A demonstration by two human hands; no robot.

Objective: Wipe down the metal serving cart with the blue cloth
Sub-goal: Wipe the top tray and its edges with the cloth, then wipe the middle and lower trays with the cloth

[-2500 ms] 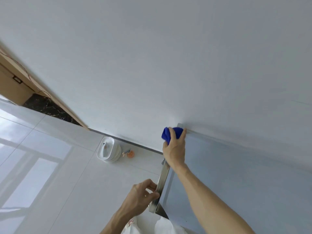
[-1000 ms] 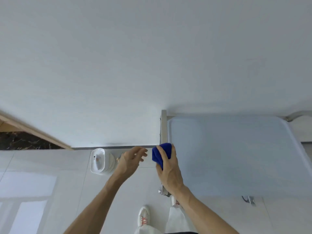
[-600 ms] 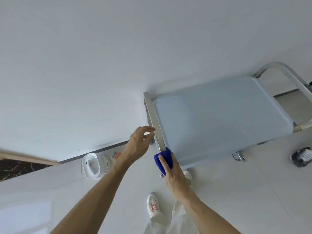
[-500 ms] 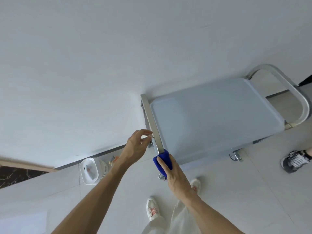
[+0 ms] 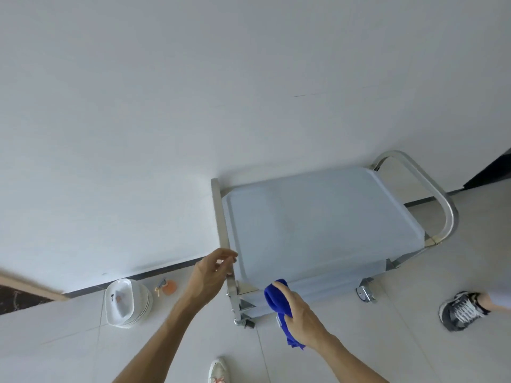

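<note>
Head view: the metal serving cart stands against the white wall in the right half of the frame, its pale top tray facing the camera. One cart is visible, with a curved handle at its right end and a straight bar at its left end. The right hand, lower centre, has its fingers curled round the one blue cloth, which is bunched in front of the cart's near left corner with a tail hanging below the palm; whether the cloth touches the metal is hard to tell. The left hand, just left of that corner, has its fingers loosely curled, the tips right by the lower end of the bar; it is unclear whether they touch it. Both forearms run off the bottom edge. The lower shelves are mostly hidden under the top tray. Two casters show. On the floor at lower left sits a stack of white dishes, count unclear, beside a small orange object too small to identify. A grey sneaker shows at right; a white shoe is cut off at the bottom.
</note>
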